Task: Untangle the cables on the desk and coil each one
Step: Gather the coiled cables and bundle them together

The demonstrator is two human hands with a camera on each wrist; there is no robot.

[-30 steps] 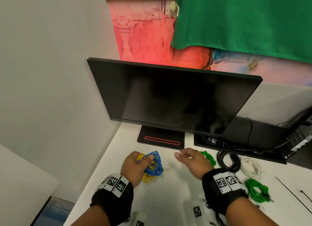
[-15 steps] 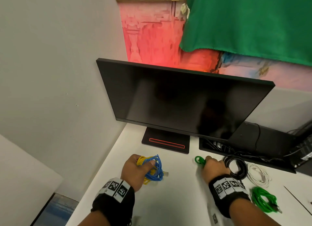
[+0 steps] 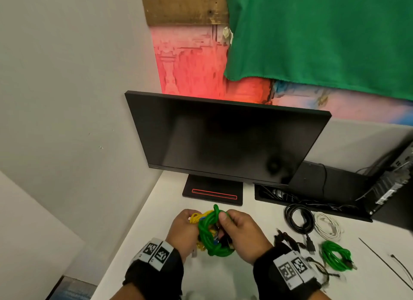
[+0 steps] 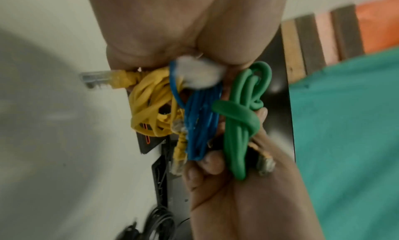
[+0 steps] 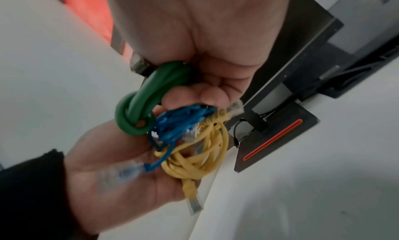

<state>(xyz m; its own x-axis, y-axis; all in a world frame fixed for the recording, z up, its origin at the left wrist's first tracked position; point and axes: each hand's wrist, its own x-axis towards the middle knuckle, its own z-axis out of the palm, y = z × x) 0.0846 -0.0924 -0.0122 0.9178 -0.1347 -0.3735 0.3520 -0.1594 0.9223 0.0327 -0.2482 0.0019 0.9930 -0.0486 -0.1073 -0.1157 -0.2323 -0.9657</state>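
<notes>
Head view, bottom middle: the left hand (image 3: 183, 230) holds the yellow cable (image 4: 149, 96) and blue cable (image 4: 200, 117), the right hand (image 3: 242, 232) grips a green coil (image 3: 211, 234). Coiled cables (image 3: 312, 221) lie lower right; these look nearly sorted.

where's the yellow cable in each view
Head: yellow cable peeks out lower centre, behind the green coil, at the left hand.
Left wrist: centre-left, left of the blue cable.
Right wrist: lower centre, below the blue cable.
Shared landmark: the monitor base with its red stripe, visible in all three.
</notes>
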